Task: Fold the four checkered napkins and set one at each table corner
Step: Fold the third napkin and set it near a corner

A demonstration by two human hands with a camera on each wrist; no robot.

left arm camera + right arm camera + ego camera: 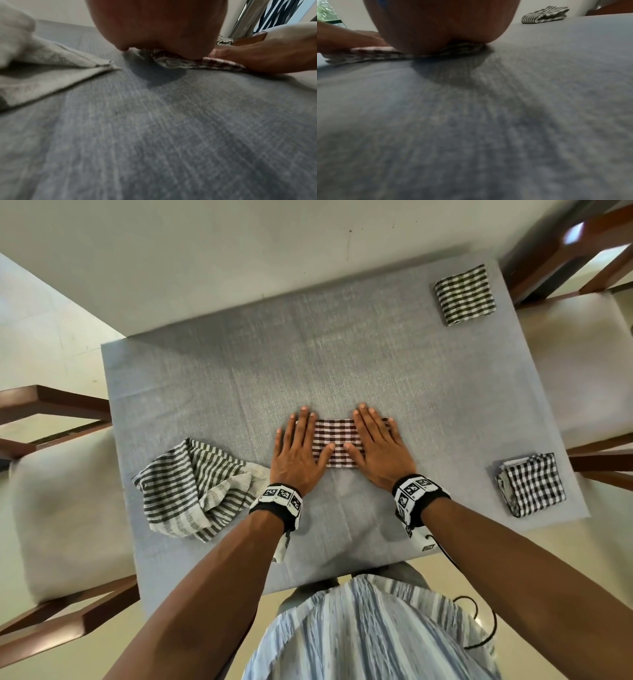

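On the table, centre: I see a red-and-white checkered napkin folded into a short band, lying flat on the grey-blue cloth.
Left hand: I have it flat, fingers straight and spread, pressing the 9 o'clock end of the red-and-white checkered napkin; the thumb lies across the cloth toward the middle.
Right hand: I have it flat too, fingers straight, pressing the 3 o'clock end; both hands hold nothing, they only press down.
Left wrist view: my palm sits on the napkin's edge, with the other hand beside it on the same cloth.
Right wrist view: my palm covers the napkin, folded layers showing at its near edge.
At 1 o'clock: a dark green striped napkin, folded square, lies at the far right corner.
At 3 o'clock: a black-and-white checkered napkin, folded, lies at the near right corner.
At 9 o'clock: an unfolded grey striped napkin lies crumpled just beside my left wrist.
Around the table: wooden chairs with pale seats stand at both sides.
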